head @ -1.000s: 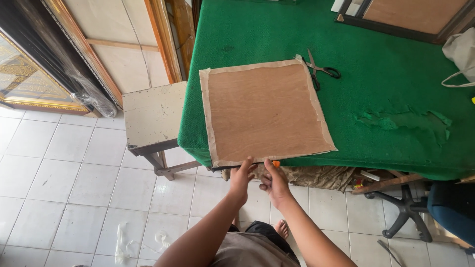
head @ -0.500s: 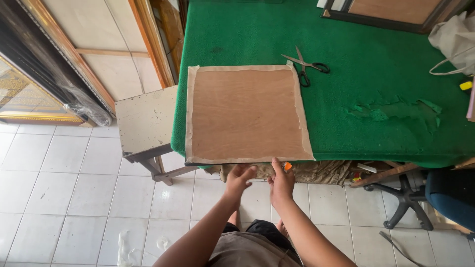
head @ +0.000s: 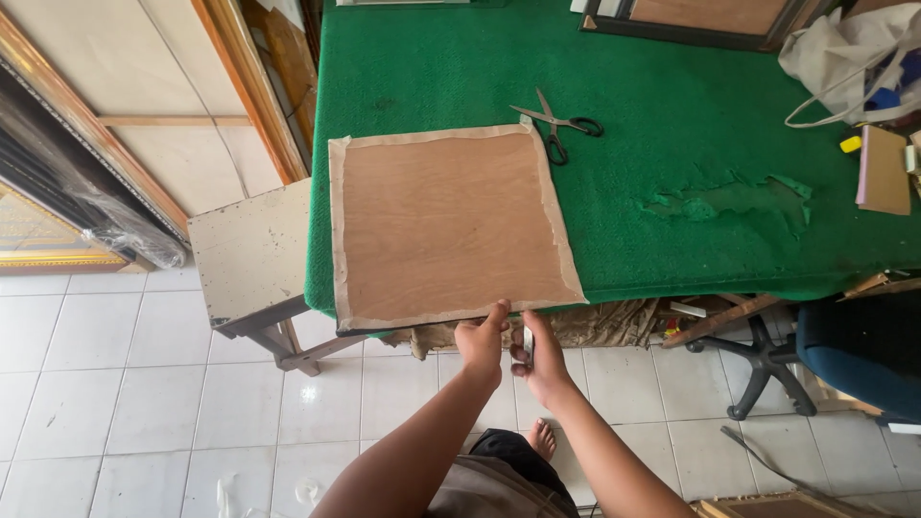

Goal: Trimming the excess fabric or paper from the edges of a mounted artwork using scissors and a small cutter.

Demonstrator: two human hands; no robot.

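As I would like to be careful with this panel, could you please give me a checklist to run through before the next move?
1. Left hand thumb on the plywood panel near edge: ok.
2. Right hand grip on a small tool: cannot tell which tool.
3. Panel flat on the green table: not ok, the near edge overhangs.
4. Scissors clear of the panel: ok, just beyond the far corner.
5. Bare foot under the work: not ok.

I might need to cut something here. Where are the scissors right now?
In the head view, the scissors lie on the green table, just past the far right corner of the brown board, well away from both hands at the near edge.
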